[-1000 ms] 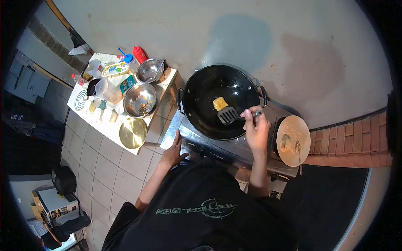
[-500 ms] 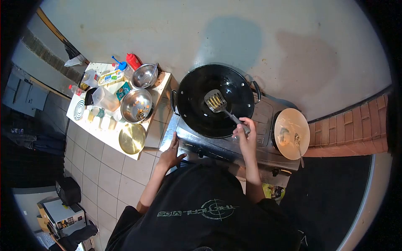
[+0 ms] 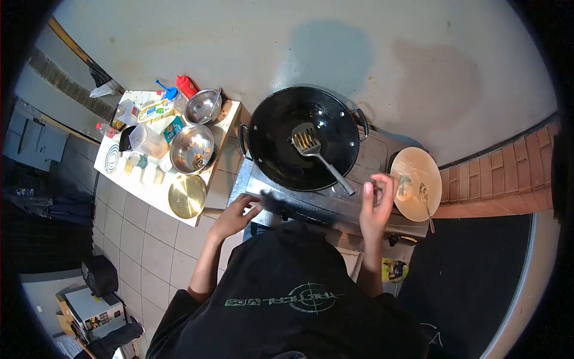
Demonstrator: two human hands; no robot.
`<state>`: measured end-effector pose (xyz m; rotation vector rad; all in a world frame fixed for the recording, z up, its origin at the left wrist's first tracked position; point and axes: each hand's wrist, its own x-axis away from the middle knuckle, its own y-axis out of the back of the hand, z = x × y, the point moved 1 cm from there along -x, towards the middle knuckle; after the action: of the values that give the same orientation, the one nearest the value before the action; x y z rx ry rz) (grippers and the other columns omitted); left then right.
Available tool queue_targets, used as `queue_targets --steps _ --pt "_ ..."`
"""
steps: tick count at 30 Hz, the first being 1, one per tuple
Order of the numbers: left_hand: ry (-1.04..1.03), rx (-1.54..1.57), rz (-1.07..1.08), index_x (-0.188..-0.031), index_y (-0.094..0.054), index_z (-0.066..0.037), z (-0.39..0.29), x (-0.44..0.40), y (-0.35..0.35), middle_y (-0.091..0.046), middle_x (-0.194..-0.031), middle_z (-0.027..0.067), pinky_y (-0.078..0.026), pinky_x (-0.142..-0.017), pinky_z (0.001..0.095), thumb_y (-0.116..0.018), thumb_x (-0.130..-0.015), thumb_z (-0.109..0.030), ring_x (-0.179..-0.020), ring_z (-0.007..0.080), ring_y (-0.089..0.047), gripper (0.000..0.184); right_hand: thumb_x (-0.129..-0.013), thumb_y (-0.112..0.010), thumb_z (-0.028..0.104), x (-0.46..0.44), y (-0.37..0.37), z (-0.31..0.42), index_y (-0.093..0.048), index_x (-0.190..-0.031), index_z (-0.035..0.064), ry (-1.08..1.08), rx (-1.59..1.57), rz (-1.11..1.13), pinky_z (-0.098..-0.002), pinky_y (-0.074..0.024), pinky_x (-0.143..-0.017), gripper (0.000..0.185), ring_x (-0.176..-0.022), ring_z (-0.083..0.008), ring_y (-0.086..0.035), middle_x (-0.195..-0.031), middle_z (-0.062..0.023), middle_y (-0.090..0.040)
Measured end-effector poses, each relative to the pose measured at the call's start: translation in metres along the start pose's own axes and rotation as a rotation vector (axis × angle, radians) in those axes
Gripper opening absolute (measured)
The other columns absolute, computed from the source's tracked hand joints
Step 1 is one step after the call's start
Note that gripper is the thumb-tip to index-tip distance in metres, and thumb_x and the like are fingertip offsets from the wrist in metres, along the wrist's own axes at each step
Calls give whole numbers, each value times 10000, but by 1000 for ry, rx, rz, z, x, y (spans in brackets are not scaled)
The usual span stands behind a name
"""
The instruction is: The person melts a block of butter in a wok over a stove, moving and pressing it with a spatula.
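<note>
A slotted spatula (image 3: 324, 163) rests in the black wok (image 3: 275, 158), its handle leaning over the near rim. Under its blade, a yellow piece of food (image 3: 305, 139) shows through the slots. My right hand (image 3: 378, 203) holds nothing, its fingers apart, between the end of that handle and the peach-coloured bowl (image 3: 412, 157). Over the near left edge of the stove, my left hand (image 3: 234, 216) is raised with bent, spread fingers and nothing in them.
On the left, a white table (image 3: 161, 195) bears metal bowls, a gold-coloured round pan (image 3: 187, 196), a red bottle (image 3: 186, 87) and several containers. A brick ledge (image 3: 496, 182) runs at the right. The wall stands behind the wok.
The spatula has moved onto the yellow food, and my right hand has let go of its handle and moved right. My left hand has lifted off the stove edge.
</note>
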<state>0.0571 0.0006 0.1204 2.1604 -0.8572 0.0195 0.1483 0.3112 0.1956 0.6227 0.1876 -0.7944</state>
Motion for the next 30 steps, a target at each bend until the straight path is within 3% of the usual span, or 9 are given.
queue_targets --steps 2,3,4,6,9,12,17,21,30 --pt "-18 678 259 -1188 -586 14 -42 3 16 -565 -1228 97 -446 -938 323 -521 -971 -371 -1084 214 -568 447 -971 -513 320 2 7 25 -537 -1021 17 13 -634 371 -269 -430 -650 307 -729 -144 -506 -862 -81 -464" --pt "-71 892 410 -1186 -585 -13 -61 2 20 -600 -1161 64 -441 -904 276 -467 -1006 -296 -1026 143 -558 356 -984 -427 402 0 -2 41 -510 -969 29 34 -964 613 -280 -429 -649 382 -712 -148 -496 -865 -87 -468" --pt "-101 1172 597 -1240 -538 -9 -70 -1 13 -589 -1197 95 -442 -923 291 -456 -1008 -253 -1059 159 -566 347 -996 -341 484 -1 -17 58 -483 -918 40 57 -1296 857 -291 -428 -647 473 -695 -152 -487 -868 -93 -471" --pt "-176 1554 818 -1280 -492 -6 -93 -3 -10 -580 -1221 113 -442 -939 312 -443 -1009 -213 -1093 183 -565 344 -984 -309 551 9 -39 78 -470 -891 50 -158 -1645 1220 -297 -411 -585 534 -659 -169 -479 -856 -93 -463" --pt "-269 1630 946 -1279 -492 -5 -111 -13 -40 -581 -1220 114 -442 -939 313 -449 -1006 -213 -1093 183 -565 346 -948 -262 642 14 -60 110 -466 -927 57 -274 -1999 1518 -292 -383 -537 620 -609 -172 -450 -844 -88 -446" --pt "-296 1534 961 -1279 -492 -5 -115 -24 -55 -581 -1219 114 -442 -939 314 -454 -1004 -213 -1094 183 -565 347 -938 -232 667 5 -61 131 -464 -946 72 -362 -2276 1633 -293 -373 -537 639 -594 -177 -430 -841 -87 -434" --pt "-323 1367 924 -1278 -492 -4 -117 -38 -69 -582 -1217 115 -442 -939 315 -463 -999 -213 -1094 183 -564 350 -952 -194 654 -16 -67 146 -469 -995 101 -288 -2435 1688 -328 -349 -611 619 -645 -187 -441 -877 -90 -434" --pt "-338 1286 891 -1278 -492 -4 -116 -44 -73 -582 -1216 116 -442 -939 316 -471 -996 -214 -1095 182 -563 352 -954 -211 651 -12 -64 149 -476 -980 101 -291 -2447 1792 -324 -343 -583 611 -614 -183 -442 -879 -94 -452" --pt "-349 1209 860 -1276 -491 -2 -118 -47 -82 -584 -1213 118 -443 -939 318 -487 -988 -214 -1096 182 -562 358 -968 -232 625 -14 -67 135 -487 -963 96 -334 -2537 1679 -321 -336 -563 587 -599 -188 -445 -854 -96 -456"
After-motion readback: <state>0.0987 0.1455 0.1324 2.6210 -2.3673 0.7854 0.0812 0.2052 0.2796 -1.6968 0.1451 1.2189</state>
